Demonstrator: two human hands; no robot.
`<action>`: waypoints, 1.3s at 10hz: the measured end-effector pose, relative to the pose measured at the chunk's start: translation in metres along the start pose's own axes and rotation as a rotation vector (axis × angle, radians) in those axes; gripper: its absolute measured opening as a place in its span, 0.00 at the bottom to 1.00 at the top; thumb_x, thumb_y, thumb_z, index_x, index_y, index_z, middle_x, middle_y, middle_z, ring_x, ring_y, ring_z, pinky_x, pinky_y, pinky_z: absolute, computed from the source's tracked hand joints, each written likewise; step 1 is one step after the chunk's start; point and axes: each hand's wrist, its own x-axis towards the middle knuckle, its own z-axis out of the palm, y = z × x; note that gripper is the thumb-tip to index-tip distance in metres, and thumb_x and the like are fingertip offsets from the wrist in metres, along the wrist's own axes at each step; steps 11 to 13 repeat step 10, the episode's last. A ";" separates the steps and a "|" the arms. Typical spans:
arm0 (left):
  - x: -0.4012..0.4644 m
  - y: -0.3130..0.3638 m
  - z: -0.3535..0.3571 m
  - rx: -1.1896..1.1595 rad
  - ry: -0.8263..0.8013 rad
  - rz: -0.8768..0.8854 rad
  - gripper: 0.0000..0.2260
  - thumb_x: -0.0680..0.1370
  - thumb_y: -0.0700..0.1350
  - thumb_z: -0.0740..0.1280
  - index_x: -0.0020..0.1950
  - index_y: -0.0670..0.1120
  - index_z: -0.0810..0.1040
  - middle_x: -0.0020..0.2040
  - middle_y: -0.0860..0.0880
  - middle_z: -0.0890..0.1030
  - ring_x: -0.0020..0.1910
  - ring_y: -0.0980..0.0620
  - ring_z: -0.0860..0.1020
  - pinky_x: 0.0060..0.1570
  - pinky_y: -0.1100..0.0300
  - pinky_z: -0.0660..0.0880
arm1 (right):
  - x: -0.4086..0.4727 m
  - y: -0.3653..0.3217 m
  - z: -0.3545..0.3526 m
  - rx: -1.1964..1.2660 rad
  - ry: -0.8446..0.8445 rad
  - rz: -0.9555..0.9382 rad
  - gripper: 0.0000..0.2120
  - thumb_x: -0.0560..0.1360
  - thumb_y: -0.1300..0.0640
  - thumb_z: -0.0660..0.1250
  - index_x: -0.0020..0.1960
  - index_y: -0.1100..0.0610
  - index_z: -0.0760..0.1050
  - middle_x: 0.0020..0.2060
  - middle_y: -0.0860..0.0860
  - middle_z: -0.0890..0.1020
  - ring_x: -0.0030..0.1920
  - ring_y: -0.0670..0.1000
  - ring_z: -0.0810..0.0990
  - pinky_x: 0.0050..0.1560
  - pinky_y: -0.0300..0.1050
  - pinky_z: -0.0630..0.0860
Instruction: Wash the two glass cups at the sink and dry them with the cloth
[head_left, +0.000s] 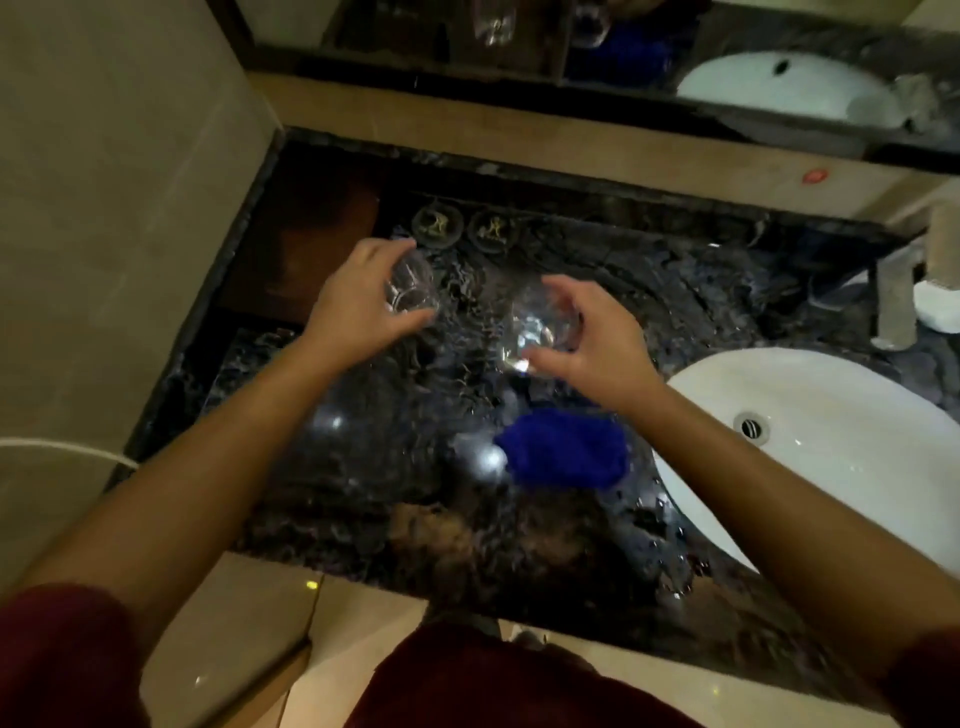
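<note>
Glass on dark marble: the left hand (358, 306) curls its fingers round one clear glass cup (413, 291) over the black veined marble counter (363, 467), and the right hand (587, 338) wraps round the second clear glass cup (540, 332) just beside it. Nearer the person lies a crumpled blue cloth (563, 449), with the white oval sink (831, 447) off to the right.

bathroom: marble vanity (363, 467), sink (831, 467), mirror (519, 36)

Both arms extended forward; left hand (358, 306) fingers curled, gripping; right hand (587, 332) fingers curled, gripping.
</note>
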 end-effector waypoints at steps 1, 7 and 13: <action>0.075 -0.012 0.002 0.019 -0.053 -0.008 0.38 0.72 0.54 0.79 0.78 0.47 0.68 0.71 0.42 0.71 0.64 0.42 0.77 0.64 0.50 0.74 | 0.083 0.012 0.011 -0.029 0.082 0.074 0.40 0.69 0.44 0.79 0.76 0.52 0.68 0.65 0.52 0.78 0.61 0.53 0.79 0.61 0.54 0.79; 0.191 -0.036 0.044 0.139 -0.155 -0.157 0.40 0.75 0.59 0.75 0.81 0.49 0.61 0.76 0.43 0.64 0.69 0.39 0.73 0.63 0.47 0.74 | 0.217 0.040 0.060 -0.150 0.030 0.179 0.42 0.72 0.44 0.77 0.80 0.51 0.63 0.75 0.53 0.71 0.73 0.57 0.72 0.68 0.54 0.75; 0.167 0.112 -0.033 0.070 0.387 0.373 0.15 0.80 0.50 0.68 0.62 0.43 0.80 0.60 0.43 0.79 0.59 0.43 0.77 0.57 0.51 0.75 | 0.127 -0.012 -0.097 -0.208 0.252 -0.099 0.22 0.78 0.39 0.60 0.42 0.55 0.81 0.42 0.52 0.83 0.43 0.53 0.81 0.46 0.53 0.79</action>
